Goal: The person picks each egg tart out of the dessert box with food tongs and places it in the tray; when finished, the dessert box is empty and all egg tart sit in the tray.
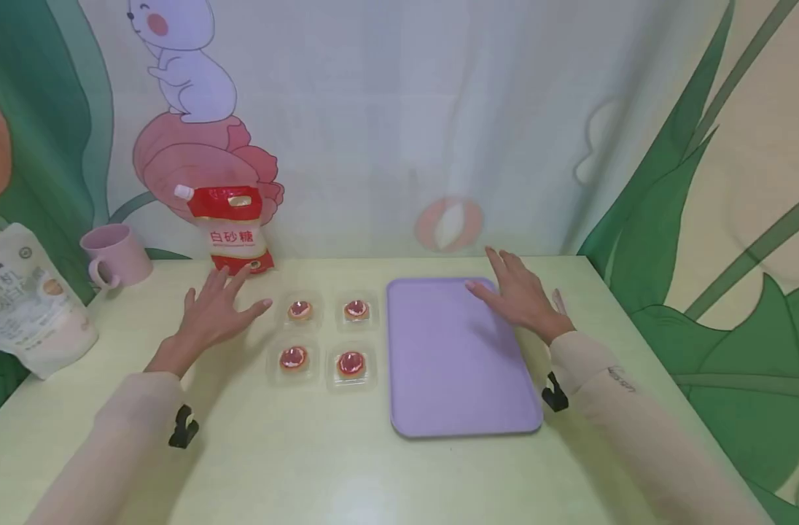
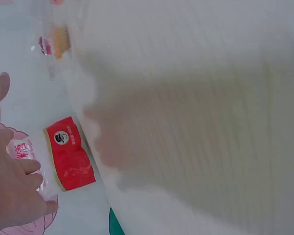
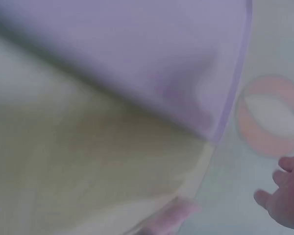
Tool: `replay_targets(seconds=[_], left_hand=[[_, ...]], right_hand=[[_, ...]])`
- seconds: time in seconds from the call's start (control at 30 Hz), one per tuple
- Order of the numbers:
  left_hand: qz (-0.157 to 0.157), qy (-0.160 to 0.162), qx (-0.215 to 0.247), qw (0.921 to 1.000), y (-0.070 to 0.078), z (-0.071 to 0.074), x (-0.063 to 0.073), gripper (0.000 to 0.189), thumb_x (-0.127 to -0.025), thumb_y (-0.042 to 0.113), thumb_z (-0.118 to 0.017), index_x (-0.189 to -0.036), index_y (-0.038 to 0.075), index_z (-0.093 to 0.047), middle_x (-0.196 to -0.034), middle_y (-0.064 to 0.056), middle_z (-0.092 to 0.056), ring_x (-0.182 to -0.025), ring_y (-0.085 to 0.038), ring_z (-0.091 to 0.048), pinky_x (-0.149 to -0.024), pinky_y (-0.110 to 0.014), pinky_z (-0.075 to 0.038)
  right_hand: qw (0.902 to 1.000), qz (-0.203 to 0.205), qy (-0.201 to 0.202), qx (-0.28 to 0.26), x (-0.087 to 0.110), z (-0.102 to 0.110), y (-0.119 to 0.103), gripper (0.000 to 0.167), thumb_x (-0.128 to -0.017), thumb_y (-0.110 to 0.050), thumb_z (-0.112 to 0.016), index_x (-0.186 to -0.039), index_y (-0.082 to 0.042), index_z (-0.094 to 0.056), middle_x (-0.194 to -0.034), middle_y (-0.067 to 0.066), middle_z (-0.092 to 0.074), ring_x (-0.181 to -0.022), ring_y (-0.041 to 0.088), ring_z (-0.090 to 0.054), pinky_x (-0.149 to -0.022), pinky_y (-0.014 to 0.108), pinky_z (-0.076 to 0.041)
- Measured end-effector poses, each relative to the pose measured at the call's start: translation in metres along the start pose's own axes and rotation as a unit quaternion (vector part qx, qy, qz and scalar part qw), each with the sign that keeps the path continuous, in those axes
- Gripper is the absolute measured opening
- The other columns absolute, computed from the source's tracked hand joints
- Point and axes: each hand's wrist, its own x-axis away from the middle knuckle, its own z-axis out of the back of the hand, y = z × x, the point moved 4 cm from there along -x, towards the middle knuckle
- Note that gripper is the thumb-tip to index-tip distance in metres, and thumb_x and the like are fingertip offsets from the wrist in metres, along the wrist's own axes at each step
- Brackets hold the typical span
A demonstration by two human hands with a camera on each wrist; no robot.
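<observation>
My left hand hovers over the left of the table, fingers spread and holding nothing. Just beyond its fingertips stands a red and white bag of white sugar. To the right of that hand, small tarts with red tops sit in several clear plastic boxes, set out in two rows. A flat purple tray lies right of the boxes. Above its far right corner my right hand is held up, fingers extended, with nothing in it.
A pink mug stands at the back left, and a white pouch stands at the table's left edge. Partly behind my right hand is a slim pink object, its kind unclear. A printed curtain hangs along the table's back edge.
</observation>
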Motion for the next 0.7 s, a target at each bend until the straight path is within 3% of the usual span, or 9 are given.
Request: replay_targets(seconds=[0.17, 0.33, 0.47, 0.7], left_hand=[[-0.016, -0.049, 0.068, 0.9964, 0.01, -0.006, -0.004, 0.091, -0.095, 0.051, -0.059, -0.162, 0.019, -0.007, -0.165, -0.023, -0.013, -0.151, -0.048, -0.01, -0.114, -0.075, -0.011], [-0.019, -0.077, 0.132, 0.988, 0.013, -0.005, -0.008, 0.09, -0.096, 0.041, -0.063, -0.162, 0.021, -0.005, -0.167, -0.019, -0.014, -0.151, -0.046, -0.014, -0.112, -0.071, -0.024], [-0.032, -0.09, 0.161, 0.9823, 0.012, -0.008, -0.014, 0.089, -0.095, 0.033, -0.066, -0.162, 0.02, -0.009, -0.165, -0.021, -0.019, -0.15, -0.047, -0.019, -0.112, -0.07, -0.028], [-0.049, -0.115, 0.183, 0.9751, 0.007, -0.021, -0.023, 0.088, -0.092, 0.028, -0.07, -0.161, 0.017, -0.016, -0.163, -0.023, -0.024, -0.148, -0.048, -0.024, -0.111, -0.072, -0.028]], right_hand=[[0.9978, 0.033, -0.026, -0.051, -0.02, -0.004, -0.033, 0.081, -0.1, -0.062, -0.037, -0.162, -0.017, -0.01, -0.166, 0.016, -0.021, -0.152, 0.038, -0.022, -0.117, 0.064, -0.023], [0.9921, 0.074, -0.06, -0.082, -0.042, -0.014, -0.077, 0.086, -0.096, -0.061, -0.05, -0.162, -0.023, -0.009, -0.167, 0.006, -0.019, -0.153, 0.032, -0.023, -0.119, 0.057, -0.025], [0.9886, 0.096, -0.082, -0.082, -0.056, -0.028, -0.109, 0.094, -0.09, -0.06, -0.062, -0.161, -0.028, -0.01, -0.167, 0.004, -0.022, -0.152, 0.029, -0.025, -0.119, 0.054, -0.029], [0.9837, 0.138, -0.105, -0.045, -0.075, -0.052, -0.158, 0.093, -0.087, -0.059, -0.068, -0.159, -0.021, -0.024, -0.16, 0.01, -0.036, -0.146, 0.029, -0.037, -0.116, 0.053, -0.034]])
